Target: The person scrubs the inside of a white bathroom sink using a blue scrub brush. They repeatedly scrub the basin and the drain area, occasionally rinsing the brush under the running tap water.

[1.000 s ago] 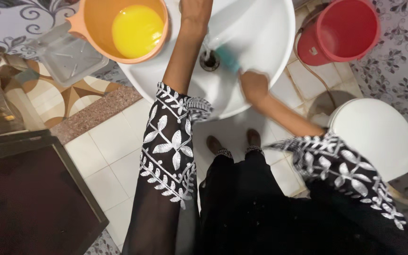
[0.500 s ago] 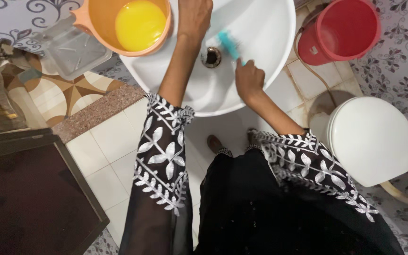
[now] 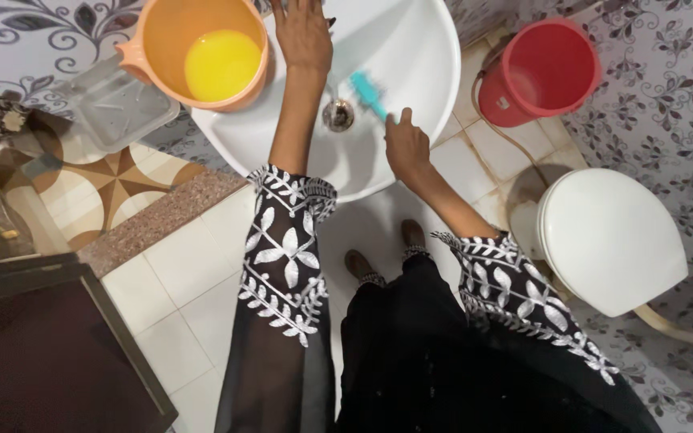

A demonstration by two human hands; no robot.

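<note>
Standing over the big white sink [image 3: 411, 72], I am looking down at my two hands inside it. The sink is round, smooth and shiny, and it is probably wet and slippery. My left hand [image 3: 302, 32] is lying flat and open on the far side of the bowl, with fingers spread and holding nothing. My right hand [image 3: 405, 144] is closing around the handle of a small blue-green brush [image 3: 368, 94]. The brush is reaching out from my right hand toward the metal drain [image 3: 338, 115], which is sitting between my two hands.

Beyond my right hand, a round white toilet lid [image 3: 611, 240] is looking hard and smooth. Past it a red bucket [image 3: 539, 72] is standing on the tiled floor [image 3: 178, 265]. Beside my left hand an orange jug [image 3: 194, 52] is resting on the sink's edge, and yellow liquid is sitting in it. Farther left, a clear plastic box [image 3: 118, 104] is sitting.

I think the brush is light and stiff, with a hard plastic handle and scratchy bristles. A wet handle may slip, so holding it near the back end feels best. The drain is small, round and shiny.
</note>
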